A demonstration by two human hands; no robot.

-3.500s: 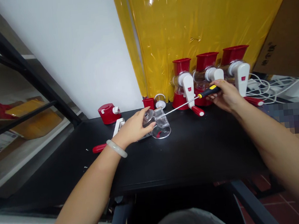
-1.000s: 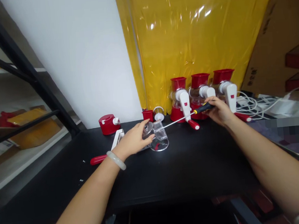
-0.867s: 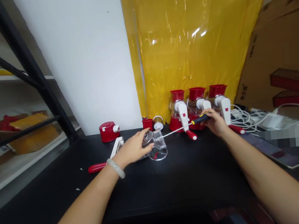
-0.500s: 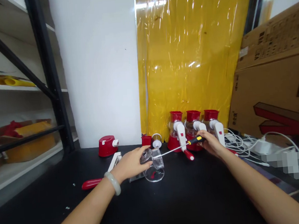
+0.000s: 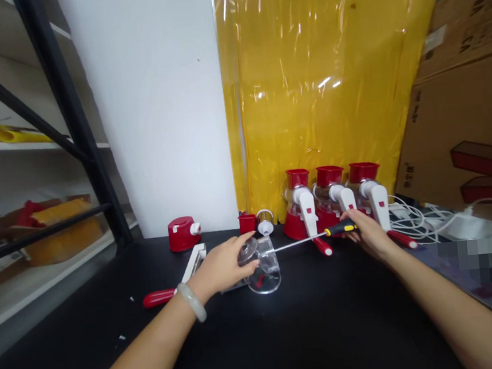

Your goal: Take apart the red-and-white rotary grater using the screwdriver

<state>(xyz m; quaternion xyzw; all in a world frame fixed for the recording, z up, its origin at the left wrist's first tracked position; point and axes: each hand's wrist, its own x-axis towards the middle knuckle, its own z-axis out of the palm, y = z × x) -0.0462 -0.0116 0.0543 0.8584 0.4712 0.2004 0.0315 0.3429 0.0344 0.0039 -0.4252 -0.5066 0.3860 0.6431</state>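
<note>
My left hand [image 5: 227, 263], with a pale bracelet at the wrist, grips a clear plastic housing [image 5: 266, 263] lying on the black table. My right hand [image 5: 368, 232] is closed on the black and yellow handle of a screwdriver [image 5: 300, 242]. The long shaft points left, and its tip meets the clear housing's right part. A white crank arm [image 5: 192, 267] with a red handle [image 5: 159, 298] lies beside my left hand, partly hidden by it. Behind the housing are a small red part [image 5: 247, 224] and a drum with a white end [image 5: 265, 223].
Three red and white graters [image 5: 302, 205] stand at the back right. A red base [image 5: 182, 234] sits at the back left of the black table [image 5: 293, 335]. White cables [image 5: 425, 220] and a large cardboard box [image 5: 460, 125] are at the right; shelves [image 5: 54, 253] stand left.
The view has shifted, so the table items sit differently in the picture. Both hands keep their holds on the housing and screwdriver, with the shaft still against the housing.
</note>
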